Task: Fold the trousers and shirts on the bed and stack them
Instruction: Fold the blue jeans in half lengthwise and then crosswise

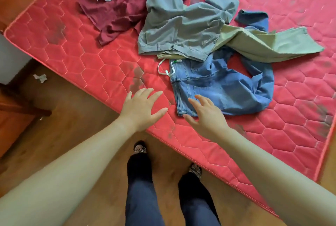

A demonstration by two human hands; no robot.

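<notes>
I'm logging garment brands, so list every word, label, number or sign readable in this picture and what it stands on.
No text can be read anywhere.
The blue jeans carry a small green tab at the waistband: too small to read.
The grey trousers, khaki trousers, maroon shirt and red mattress show no lettering.

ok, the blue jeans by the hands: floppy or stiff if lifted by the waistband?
Likely floppy: the blue jeans lie crumpled, one leg looped round. Probably heavyish, being denim. Lifting may drag the beige trousers and grey trousers, which overlap them.
</notes>
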